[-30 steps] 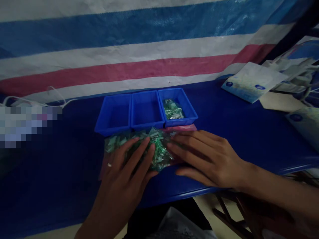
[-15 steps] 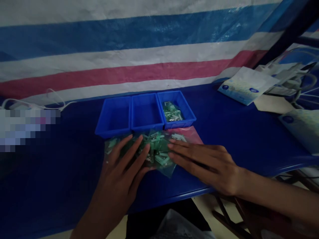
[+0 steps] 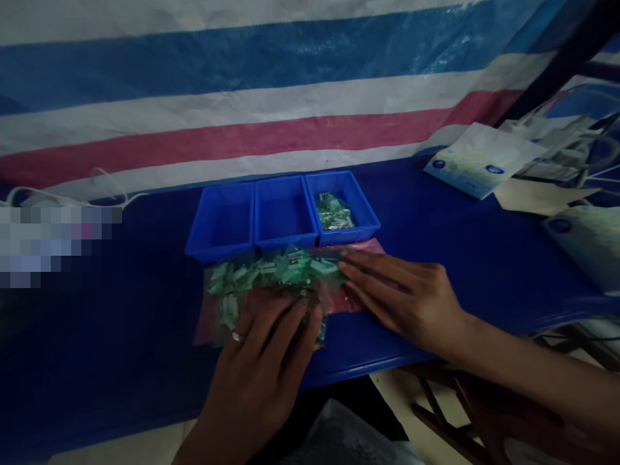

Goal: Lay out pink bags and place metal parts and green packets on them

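Note:
Green see-through plastic bags with small pale parts inside lie in front of the bins, on top of a pink plastic sheet or bag. My left hand, with a ring on one finger, rests on the near side of the bags. Its fingers are apart, tips bent down onto the plastic. From the right, my right hand reaches with stretched fingers and touches the right end of the bags; its thumb is hidden. More green bags lie in the right blue bin.
Two other blue bins, the left one and the middle one, adjoin the right bin on the blue table. Printed packets and white cords lie at the right. A striped sheet hangs behind the table.
My left hand has moved right and nearer to me. The green bags are spread flatter, with more of their left part and the pink plastic showing. My right hand has shifted slightly away from me.

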Motion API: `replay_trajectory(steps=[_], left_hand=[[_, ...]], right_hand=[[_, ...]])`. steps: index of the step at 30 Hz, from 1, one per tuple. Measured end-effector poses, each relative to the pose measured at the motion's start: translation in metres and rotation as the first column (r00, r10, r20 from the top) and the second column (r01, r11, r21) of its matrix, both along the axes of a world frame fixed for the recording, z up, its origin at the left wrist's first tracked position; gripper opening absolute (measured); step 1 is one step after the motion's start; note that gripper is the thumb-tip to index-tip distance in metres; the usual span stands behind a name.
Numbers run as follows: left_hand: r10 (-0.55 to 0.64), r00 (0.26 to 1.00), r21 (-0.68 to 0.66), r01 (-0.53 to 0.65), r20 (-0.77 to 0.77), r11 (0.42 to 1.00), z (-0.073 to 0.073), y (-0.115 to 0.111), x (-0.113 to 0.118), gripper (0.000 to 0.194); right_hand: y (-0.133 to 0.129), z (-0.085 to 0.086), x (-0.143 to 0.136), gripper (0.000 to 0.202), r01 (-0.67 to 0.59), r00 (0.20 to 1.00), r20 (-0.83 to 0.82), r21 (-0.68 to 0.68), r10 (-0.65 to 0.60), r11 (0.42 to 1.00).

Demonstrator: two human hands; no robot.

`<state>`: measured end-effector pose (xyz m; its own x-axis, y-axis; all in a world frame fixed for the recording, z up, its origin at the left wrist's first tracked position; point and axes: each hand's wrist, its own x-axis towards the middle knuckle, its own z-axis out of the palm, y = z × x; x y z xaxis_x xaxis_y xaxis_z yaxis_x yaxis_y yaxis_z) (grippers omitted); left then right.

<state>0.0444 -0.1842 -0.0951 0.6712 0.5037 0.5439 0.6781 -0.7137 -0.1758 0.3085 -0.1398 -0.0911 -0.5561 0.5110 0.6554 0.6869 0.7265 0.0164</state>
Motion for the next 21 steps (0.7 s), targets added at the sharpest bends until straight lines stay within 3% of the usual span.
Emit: replay_trajectory(steps=[3, 10, 17, 21], left_hand=[[0.035, 0.999, 0.03, -0.036, 0.038, 0.999, -0.004, -0.002, 0.011, 0.03], [0.133, 0.988, 0.061, -0.138, 0.075, 0.989, -0.002, -0.004, 0.02, 0.037], [0.216, 0.966, -0.056, -0.21, 0.14, 0.976, -0.002, -0.008, -0.007, 0.054], [0.233, 0.953, -0.15, -0.205, 0.196, 0.967, 0.009, -0.002, -0.03, 0.058]], right_hand=[[-0.002, -0.001, -0.009, 0.028, 0.039, 0.997, 0.068, -0.03, -0.037, 0.999], [-0.001, 0.008, -0.008, 0.042, -0.019, 0.997, 0.071, -0.207, 0.035, 0.978], [-0.008, 0.003, -0.007, 0.041, -0.075, 0.997, -0.034, -0.25, 0.068, 0.965], [0.018, 0.025, 0.004, 0.03, -0.071, 0.986, -0.164, -0.216, 0.036, 0.974]])
